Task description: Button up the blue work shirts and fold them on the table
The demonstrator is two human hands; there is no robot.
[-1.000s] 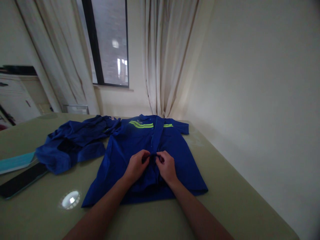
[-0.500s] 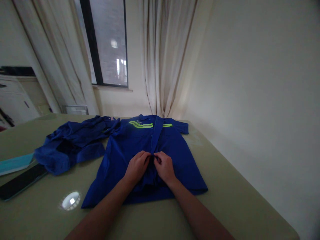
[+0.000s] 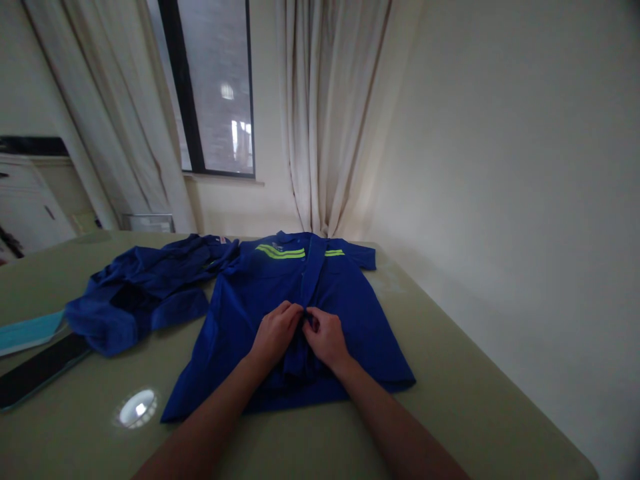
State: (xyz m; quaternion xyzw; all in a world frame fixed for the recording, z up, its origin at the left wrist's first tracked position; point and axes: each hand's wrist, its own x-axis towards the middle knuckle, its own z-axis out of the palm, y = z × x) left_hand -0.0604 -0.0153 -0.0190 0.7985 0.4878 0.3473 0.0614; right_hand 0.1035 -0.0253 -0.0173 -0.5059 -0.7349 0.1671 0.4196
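Note:
A blue short-sleeved shirt (image 3: pixel 240 313) with yellow-green chest stripes lies spread on the table, its collar at the far end. My left hand (image 3: pixel 277 330) pinches the edge of its front opening, partway down. Close beside it, my right hand (image 3: pixel 325 335) has thumb and fingers closed on the other side of the same opening. The fingertips of both hands nearly meet, and the small part between them is hidden. Below my hands the cloth bunches up in folds. Higher up, the front strip runs loose toward the collar.
Left of the shirt lies a crumpled blue garment (image 3: pixel 140 287). A black phone (image 3: pixel 43 370) and a light-blue face mask (image 3: pixel 30 332) rest near the left edge of the greenish table (image 3: pixel 475 400). A wall (image 3: pixel 525 200) borders its right side; curtains (image 3: pixel 325 120) hang behind.
My right hand has shifted slightly left, closer to my left hand, at the shirt's opening. The shirt stays in place, and the view has tilted very slightly.

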